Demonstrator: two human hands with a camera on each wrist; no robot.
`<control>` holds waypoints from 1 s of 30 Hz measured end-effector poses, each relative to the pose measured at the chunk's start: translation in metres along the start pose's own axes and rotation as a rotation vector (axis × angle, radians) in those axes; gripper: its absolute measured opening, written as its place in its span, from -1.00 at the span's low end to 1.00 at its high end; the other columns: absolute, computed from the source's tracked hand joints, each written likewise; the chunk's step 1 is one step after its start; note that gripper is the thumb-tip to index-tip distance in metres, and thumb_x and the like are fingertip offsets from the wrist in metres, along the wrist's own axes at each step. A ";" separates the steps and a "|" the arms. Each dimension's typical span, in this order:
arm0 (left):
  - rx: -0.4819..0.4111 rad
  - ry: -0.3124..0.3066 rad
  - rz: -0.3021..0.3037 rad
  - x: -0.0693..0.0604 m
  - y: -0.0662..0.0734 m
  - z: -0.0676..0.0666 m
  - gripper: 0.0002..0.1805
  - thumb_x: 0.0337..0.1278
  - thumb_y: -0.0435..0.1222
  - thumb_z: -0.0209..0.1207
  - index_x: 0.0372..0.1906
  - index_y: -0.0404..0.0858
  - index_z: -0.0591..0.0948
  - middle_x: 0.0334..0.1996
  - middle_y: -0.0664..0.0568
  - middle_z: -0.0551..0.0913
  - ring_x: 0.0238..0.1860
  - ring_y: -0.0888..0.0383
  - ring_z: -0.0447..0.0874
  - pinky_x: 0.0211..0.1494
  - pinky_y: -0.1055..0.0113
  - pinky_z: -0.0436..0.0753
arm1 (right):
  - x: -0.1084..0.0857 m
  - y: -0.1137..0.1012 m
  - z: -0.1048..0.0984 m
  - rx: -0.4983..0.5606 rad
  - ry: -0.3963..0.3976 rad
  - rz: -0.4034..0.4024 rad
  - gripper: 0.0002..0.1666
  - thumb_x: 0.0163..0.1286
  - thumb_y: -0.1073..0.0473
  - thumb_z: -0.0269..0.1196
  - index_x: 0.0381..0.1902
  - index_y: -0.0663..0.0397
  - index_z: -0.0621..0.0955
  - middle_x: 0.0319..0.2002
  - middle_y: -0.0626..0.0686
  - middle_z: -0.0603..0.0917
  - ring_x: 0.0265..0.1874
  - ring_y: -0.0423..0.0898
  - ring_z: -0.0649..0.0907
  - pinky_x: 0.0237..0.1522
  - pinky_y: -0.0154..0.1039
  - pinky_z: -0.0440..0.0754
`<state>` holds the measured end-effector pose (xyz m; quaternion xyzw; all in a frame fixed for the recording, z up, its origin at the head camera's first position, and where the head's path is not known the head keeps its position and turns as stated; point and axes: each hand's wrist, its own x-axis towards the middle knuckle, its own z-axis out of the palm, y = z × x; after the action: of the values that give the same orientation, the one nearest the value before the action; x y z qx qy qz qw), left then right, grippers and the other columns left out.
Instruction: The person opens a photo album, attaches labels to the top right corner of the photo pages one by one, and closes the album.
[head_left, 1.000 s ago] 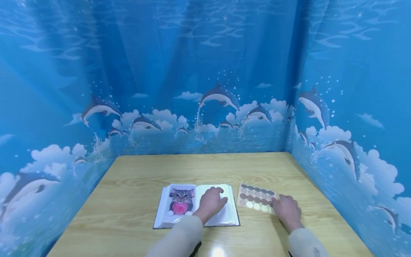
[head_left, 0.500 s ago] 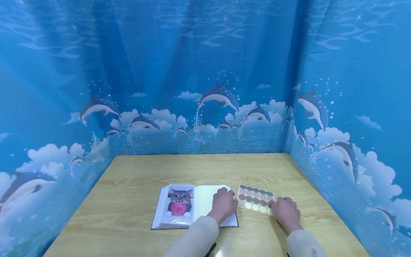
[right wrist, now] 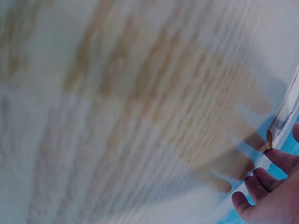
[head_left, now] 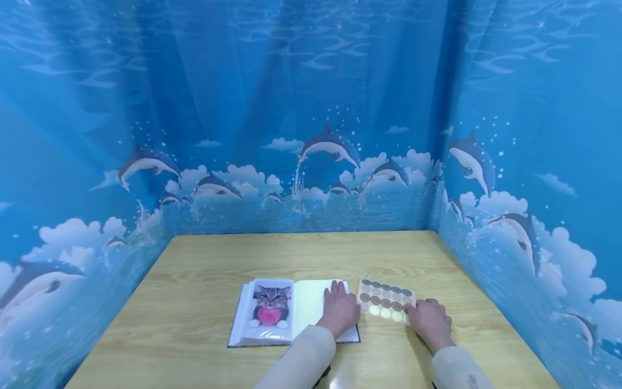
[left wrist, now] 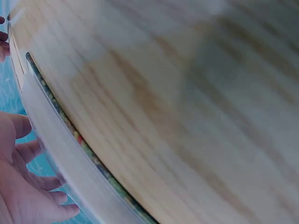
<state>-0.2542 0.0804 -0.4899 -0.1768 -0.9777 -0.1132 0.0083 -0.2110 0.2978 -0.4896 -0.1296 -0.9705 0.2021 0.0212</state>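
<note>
A photo album [head_left: 306, 310] lies spread on the table, with a cat picture [head_left: 271, 307] on its left page. My left hand [head_left: 338, 310] rests on the right page, fingers pointing away from me. In the left wrist view, its fingers [left wrist: 44, 182] show beside the album's thick edge [left wrist: 70, 149]. Right of the album lies a sticker sheet [head_left: 386, 294] with rows of brown and pale gold round stickers. My right hand [head_left: 430, 321] grips the sheet's near right corner and hides it. A small brown curled edge [right wrist: 269, 138] shows at a fingertip in the right wrist view.
The wood-grain table [head_left: 204, 281] is backed and flanked by blue curtains [head_left: 272, 108] printed with dolphins and clouds. The album and sheet lie close together, with a narrow gap between.
My left hand has moved right across the page to its outer side and settled there, its fingers now straighter. The right hand stays at the sheet's corner.
</note>
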 end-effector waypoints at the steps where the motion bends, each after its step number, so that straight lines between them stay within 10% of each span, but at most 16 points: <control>1: 0.002 -0.002 0.004 0.000 0.000 0.000 -0.60 0.37 -0.05 0.10 0.06 -0.23 0.69 0.39 -0.31 0.32 0.47 -0.21 0.13 0.47 -0.16 0.16 | 0.000 -0.001 0.000 -0.001 -0.003 0.002 -0.37 0.50 -0.03 -0.03 0.04 0.53 0.54 0.14 0.60 0.39 0.09 0.51 0.41 0.05 0.47 0.36; 19: -0.124 0.139 0.061 0.000 -0.010 -0.014 -0.70 0.37 -0.12 0.10 -0.22 -0.23 0.74 0.16 -0.16 0.61 0.34 -0.15 0.39 0.40 -0.11 0.32 | -0.002 -0.015 -0.007 0.218 -0.001 0.014 -0.23 0.56 -0.11 -0.13 0.29 0.56 0.35 0.28 0.55 0.33 0.23 0.55 0.32 0.20 0.47 0.26; 30: -0.394 0.250 0.017 -0.009 -0.032 -0.033 -0.74 0.32 -0.17 0.19 -0.13 -0.24 0.75 -0.06 -0.09 0.71 0.04 -0.06 0.62 0.16 0.01 0.55 | -0.006 -0.043 -0.020 0.414 -0.014 -0.008 -0.19 0.58 -0.14 -0.12 0.41 0.50 0.21 0.37 0.52 0.21 0.34 0.50 0.20 0.34 0.36 0.14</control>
<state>-0.2581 0.0406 -0.4648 -0.1679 -0.9265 -0.3228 0.0956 -0.2138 0.2661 -0.4539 -0.1171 -0.9089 0.3982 0.0414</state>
